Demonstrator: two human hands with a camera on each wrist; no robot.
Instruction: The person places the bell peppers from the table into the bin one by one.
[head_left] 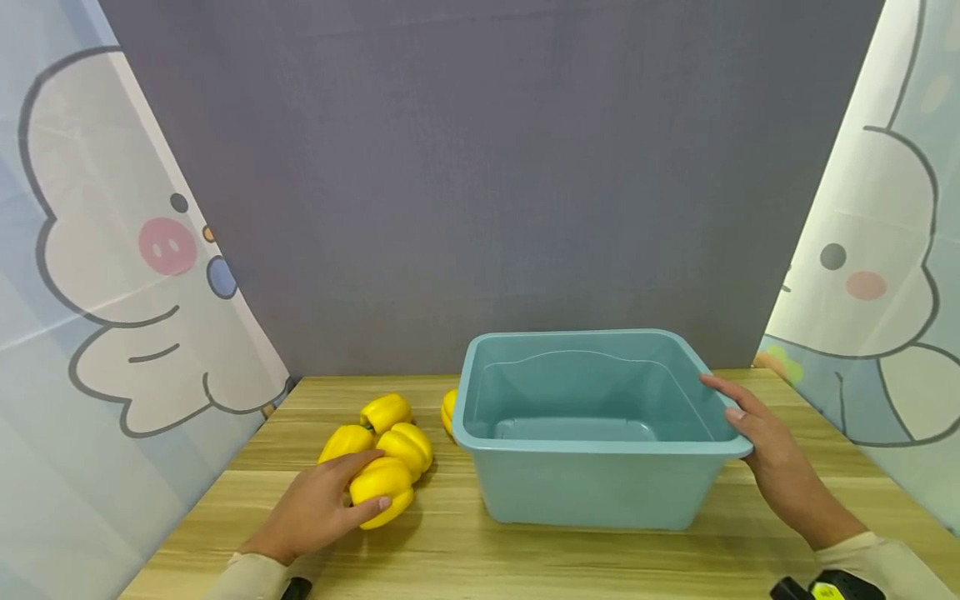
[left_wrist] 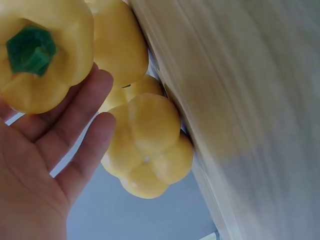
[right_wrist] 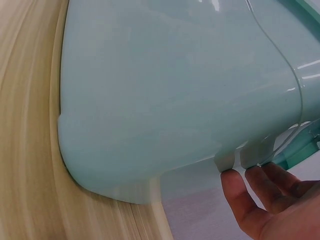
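My left hand [head_left: 318, 506] grips a yellow bell pepper [head_left: 384, 487], thumb on its near side and fingers on its far side. In the left wrist view the held bell pepper [left_wrist: 75, 65] turns its green stem to the camera. Close behind it lie more yellow bell peppers, among them a lobed one [left_wrist: 147, 145]. At the right side, my right hand [head_left: 776, 454] holds the rim of a blue-green plastic basin [head_left: 585, 487]. The right wrist view has its fingertips [right_wrist: 234, 181] against the basin's outer side [right_wrist: 165, 100], under the rim.
The basin stands upright on the wood-grain table [head_left: 420, 558], its inside bare. One yellow bell pepper [head_left: 448, 411] is partly hidden behind its left side. A grey panel [head_left: 480, 183] rises behind the table, with cartoon-printed curtains [head_left: 112, 250] at both sides.
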